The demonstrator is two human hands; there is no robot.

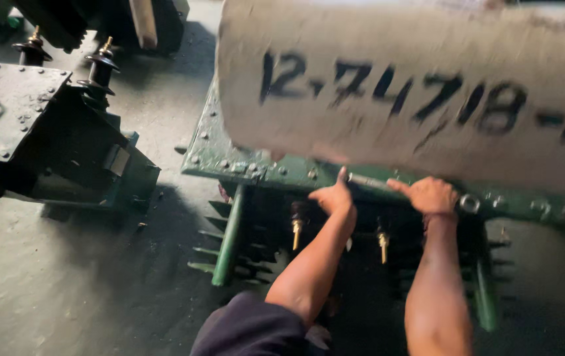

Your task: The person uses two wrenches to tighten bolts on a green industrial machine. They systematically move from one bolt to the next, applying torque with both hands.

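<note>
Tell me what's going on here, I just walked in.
A person is leaning over a green transformer tank on the workshop floor. Both bare hands are at its bolted lid edge: the left hand and right hand grip a long metal wrench lying along the flange. A large pale cylinder sits just above. Another dark transformer stands to the left.

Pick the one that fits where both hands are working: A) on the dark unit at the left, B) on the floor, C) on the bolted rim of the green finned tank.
C: the left hand and right hand rest on the green tank's bolted rim, with a wrench between them.
</note>
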